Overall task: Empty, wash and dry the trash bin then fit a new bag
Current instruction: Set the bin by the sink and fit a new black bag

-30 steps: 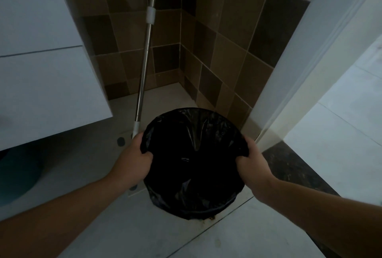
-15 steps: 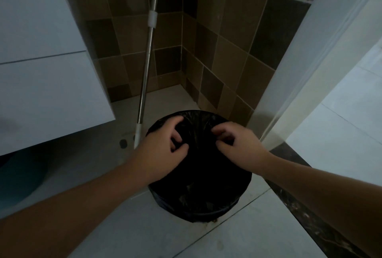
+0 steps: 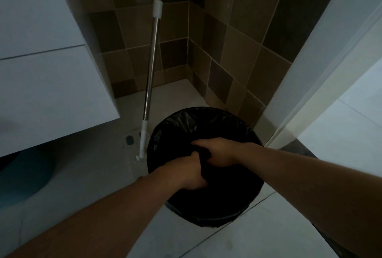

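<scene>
A round trash bin stands on the tiled floor in a dim corner, lined with a black plastic bag whose edge folds over the rim. Both my hands are inside the bin's mouth, close together. My left hand grips a bunch of the black bag near the middle. My right hand lies just behind it with its fingers curled into the same gathered plastic. The bin's inside is too dark to make out.
A metal mop handle leans in the tiled corner, its foot just left of the bin. A white cabinet overhangs at the left with a teal object beneath it. A white door frame rises at the right.
My hands have left the bin's two sides and come together over its middle, then dropped lower into the bag, where they now clutch gathered plastic.
</scene>
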